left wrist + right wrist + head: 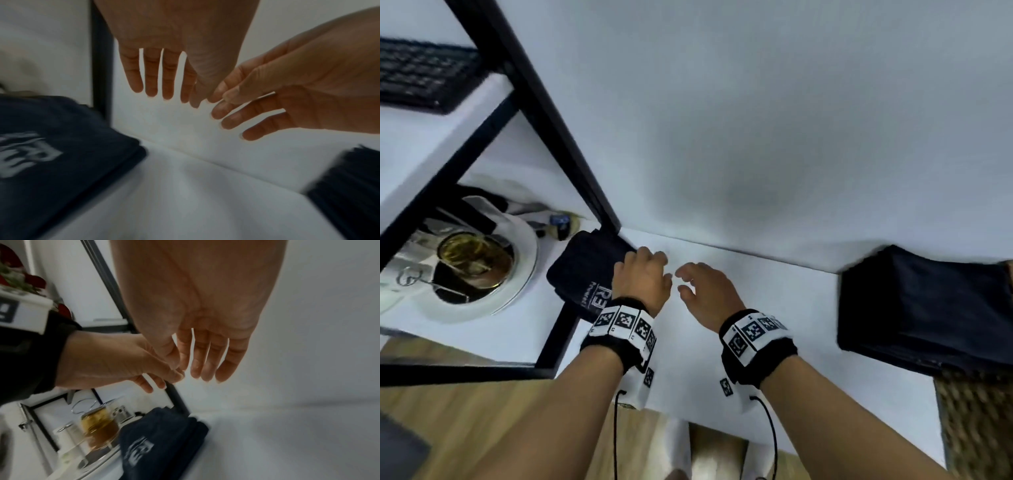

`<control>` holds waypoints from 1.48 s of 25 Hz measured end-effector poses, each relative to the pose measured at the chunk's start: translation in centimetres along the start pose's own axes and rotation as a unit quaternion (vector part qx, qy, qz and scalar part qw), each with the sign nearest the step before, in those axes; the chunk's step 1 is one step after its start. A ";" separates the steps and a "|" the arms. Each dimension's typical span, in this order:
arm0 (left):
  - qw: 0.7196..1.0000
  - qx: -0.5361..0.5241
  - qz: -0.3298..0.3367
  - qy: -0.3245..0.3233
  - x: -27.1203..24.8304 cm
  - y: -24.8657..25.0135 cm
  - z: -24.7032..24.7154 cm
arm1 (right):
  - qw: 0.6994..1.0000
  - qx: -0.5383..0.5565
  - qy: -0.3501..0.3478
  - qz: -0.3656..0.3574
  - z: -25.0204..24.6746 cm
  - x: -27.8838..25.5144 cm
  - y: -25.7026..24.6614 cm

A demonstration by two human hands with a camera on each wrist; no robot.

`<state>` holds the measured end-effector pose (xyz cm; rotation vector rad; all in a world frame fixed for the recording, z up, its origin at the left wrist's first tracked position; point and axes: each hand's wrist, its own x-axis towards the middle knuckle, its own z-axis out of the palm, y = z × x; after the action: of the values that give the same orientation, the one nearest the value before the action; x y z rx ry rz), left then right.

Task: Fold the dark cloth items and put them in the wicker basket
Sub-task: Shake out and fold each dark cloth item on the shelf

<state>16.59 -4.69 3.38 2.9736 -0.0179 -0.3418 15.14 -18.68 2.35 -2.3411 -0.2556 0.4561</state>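
A folded dark cloth with white print (pixel 582 274) lies on the white table (pixel 774 342) at the foot of a black frame. My left hand (pixel 650 270) hovers over its right edge, fingers straight and spread, holding nothing. My right hand (pixel 695 284) floats just beside it, fingers relaxed and empty. At the right, a stack of folded dark cloth (pixel 928 308) sits on top of the wicker basket (pixel 976 428). In the left wrist view the left hand's fingers (pixel 152 73) stand above the printed cloth (pixel 61 154). The right wrist view shows the same cloth (pixel 164 443) below both hands.
A black metal shelf frame (pixel 544 113) stands at the left against the white wall. Under it a glass teapot of amber liquid (pixel 472 260) sits on a white plate (pixel 517 291). A dark keyboard (pixel 417 75) lies on the shelf above. Wooden floor shows below the table edge.
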 end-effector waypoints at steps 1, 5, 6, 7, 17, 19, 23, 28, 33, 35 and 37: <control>1.000 0.015 -0.018 -0.004 -0.1 -1.9 0.2 | 1.000 0.009 -0.017 0.004 1.7 1.1 -0.8; 0.991 0.047 -0.073 -0.101 0.1 -9.0 2.9 | 0.995 0.015 -0.075 0.071 8.6 5.7 -3.3; 0.987 0.043 -0.085 -0.130 0.2 -9.9 4.0 | 0.992 0.013 -0.081 0.097 10.0 6.5 -3.4; 0.984 0.045 -0.091 -0.144 0.2 -10.4 5.1 | 0.989 0.014 -0.082 0.121 11.2 7.3 -3.4; 0.996 0.079 -0.007 -0.050 1.3 -10.6 7.2 | 0.930 0.247 0.120 0.246 14.1 9.9 -2.5; 1.000 -0.001 -0.027 -0.006 1.5 -10.2 4.6 | 0.928 0.272 0.147 0.208 12.4 9.8 -3.8; 0.952 -0.254 -0.058 0.158 1.9 -7.8 -3.3 | 0.886 0.399 0.210 0.108 5.1 8.3 -7.7; 0.868 -0.422 -0.083 0.247 2.0 -3.3 -12.8 | 0.963 0.231 0.137 0.018 -4.2 1.4 -9.0; 0.820 -0.533 -0.051 0.203 1.2 0.8 -17.9 | 0.979 0.108 0.172 0.014 -11.4 -3.0 -9.5; 0.838 -0.517 0.020 0.175 -0.5 2.7 -18.6 | 0.956 0.215 0.200 0.023 -14.1 -3.9 -10.5; 0.874 -0.440 0.139 0.151 -3.0 4.7 -18.9 | 0.929 0.294 0.222 0.040 -16.6 -4.9 -11.5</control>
<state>17.99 -6.49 22.98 2.0396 -0.1951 0.1380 16.58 -22.32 22.81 -1.7963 0.1771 0.0160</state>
